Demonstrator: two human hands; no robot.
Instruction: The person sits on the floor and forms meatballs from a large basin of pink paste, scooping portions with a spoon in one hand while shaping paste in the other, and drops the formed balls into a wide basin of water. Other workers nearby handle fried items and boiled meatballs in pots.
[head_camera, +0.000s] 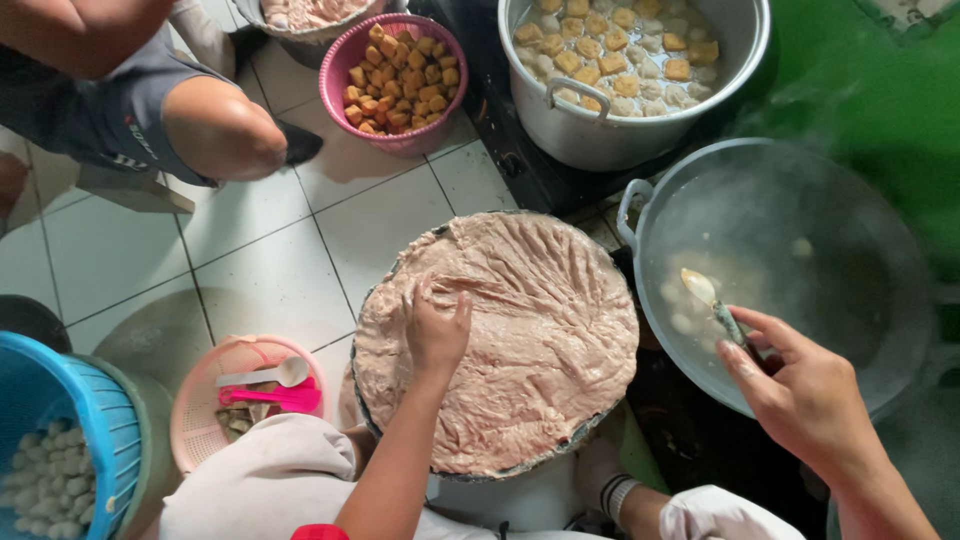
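Head view | left hand (436, 330) grip pressed into pink paste (520, 330) | right hand (800, 395) grip pinching spoon (712, 303) over steaming wok (800, 250)

paste (520, 330): pale pinkish-brown, smooth and wet-looking, its top creased in ridges; it fills a wide round basin to the brim, heaped slightly above it.
basin (372, 425): dark metal rim, mostly hidden under the paste, set low between the person's knees beside the white tiled floor.
left hand (437, 325): fingers dug into the paste at its left side.
spoon (708, 300): metal, bowl pale and upturned, handle slanting down-right, poised over the steaming pot.
right hand (800, 390): pinching the spoon's handle end with the fingertips.
pot (850, 250): large, grey, two-handled, holding cloudy water with pale balls.
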